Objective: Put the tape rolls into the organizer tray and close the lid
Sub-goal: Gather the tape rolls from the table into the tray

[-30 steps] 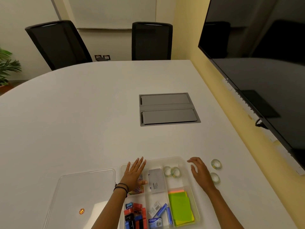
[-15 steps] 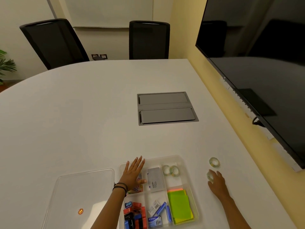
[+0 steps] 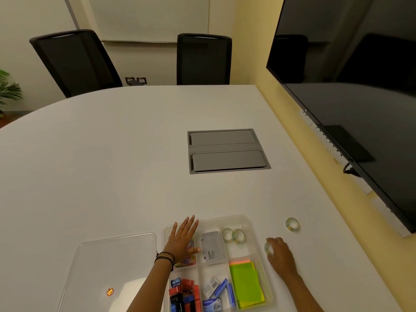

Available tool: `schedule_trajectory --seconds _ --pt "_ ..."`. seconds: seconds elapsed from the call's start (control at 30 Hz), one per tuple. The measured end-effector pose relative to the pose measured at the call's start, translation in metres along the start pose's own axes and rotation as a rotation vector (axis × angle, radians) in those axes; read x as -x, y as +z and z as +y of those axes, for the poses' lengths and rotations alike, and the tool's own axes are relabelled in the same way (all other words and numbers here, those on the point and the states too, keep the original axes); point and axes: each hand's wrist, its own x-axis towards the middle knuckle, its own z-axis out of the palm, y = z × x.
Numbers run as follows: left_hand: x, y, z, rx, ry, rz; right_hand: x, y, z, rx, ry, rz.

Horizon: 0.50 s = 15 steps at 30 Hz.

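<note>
Head view shows the right hand [image 3: 280, 252] curled over a tape roll [image 3: 268, 248], fingers pinched around it just beside the tray's [image 3: 247, 219] right wall; whether the roll has left the table [image 3: 112, 165] cannot be told. The left hand [image 3: 182, 240] lies flat with fingers spread over the tray's far-left compartment, seemingly steadying it and gripping nothing.

Two rolls [image 3: 233, 235] already stand side by side in the far-right compartment, above the green sticky notes [image 3: 246, 283]. One more loose roll [image 3: 292, 224] lies flat on the table, well right of the tray and apart from the hand. The clear lid [image 3: 108, 264] rests on the table left of the tray, not yet fitted.

The step in hand looks like the third roll's pickup, so the task is roughly halfway. Next, that roll needs lifting over the right wall and setting beside the two already inside, where space looks tight. After that the last roll wants fetching, then the lid carried across and pressed down.
</note>
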Motion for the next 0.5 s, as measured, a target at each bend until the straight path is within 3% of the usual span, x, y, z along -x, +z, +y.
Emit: schedule_trajectory --seconds 0.07,0.33,0.5 --pt "0.001 -0.001 0.000 0.030 0.013 0.013 -0.003 0.000 -0.006 -0.050 0.013 -0.033" --pt "0.002 -0.005 0.004 -0.035 -0.040 -0.012 -0.025 -0.030 -0.034 -0.759 0.249 -0.010" --pt "0.000 -0.004 0.004 -0.033 -0.045 -0.034 -0.025 -0.049 -0.061 -0.930 0.109 -0.156"
